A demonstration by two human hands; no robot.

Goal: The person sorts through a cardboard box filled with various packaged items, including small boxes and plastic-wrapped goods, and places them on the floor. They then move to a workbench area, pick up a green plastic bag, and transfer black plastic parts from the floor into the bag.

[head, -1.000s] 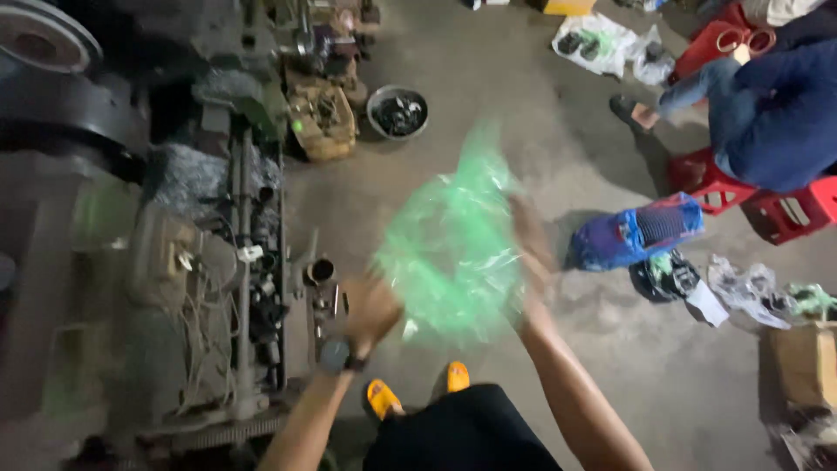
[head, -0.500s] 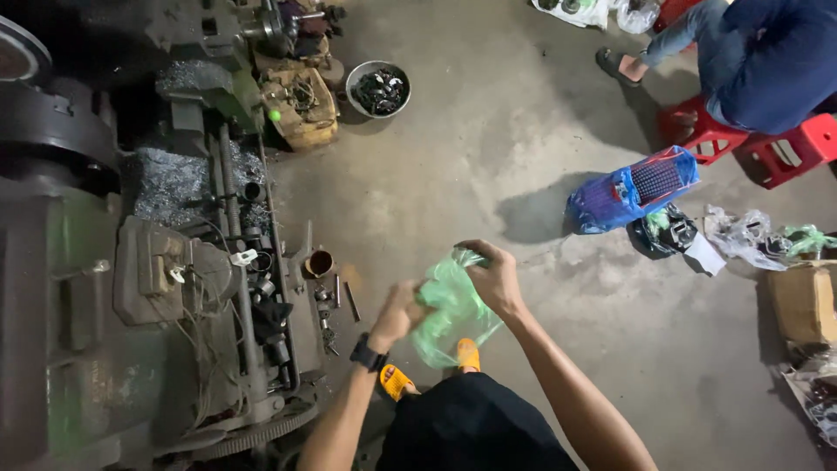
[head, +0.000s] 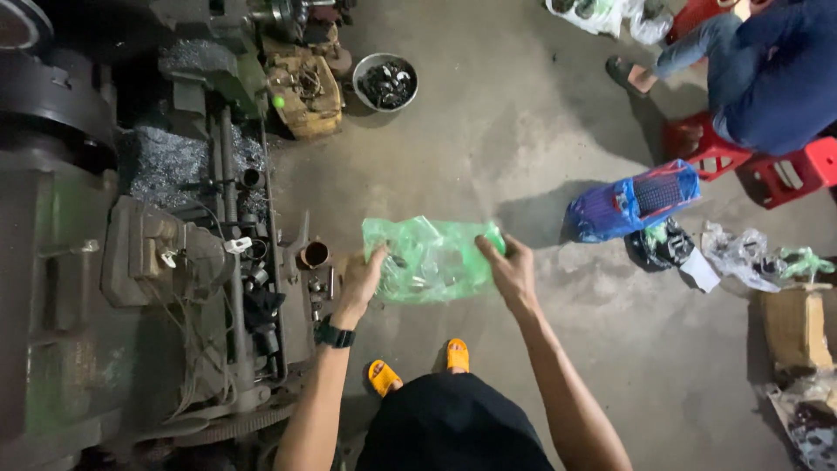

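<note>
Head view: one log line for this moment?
left hand: grips green bag left edge | right hand: grips right edge | bag: stretched between hands, above floor | lathe: at left

Two hands: left hand [head: 359, 281] and right hand [head: 510, 269], both gripping one green plastic bag [head: 427, 259] stretched between them. One black wristwatch [head: 334, 334] below left grip. Two orange sandals [head: 418, 366] beneath bag. One metal bowl [head: 385, 82] far above grip. One blue bag [head: 632, 201] right of right grip. Two red stools [head: 750, 161] further right. One cardboard box [head: 793, 327] at far right.
</note>
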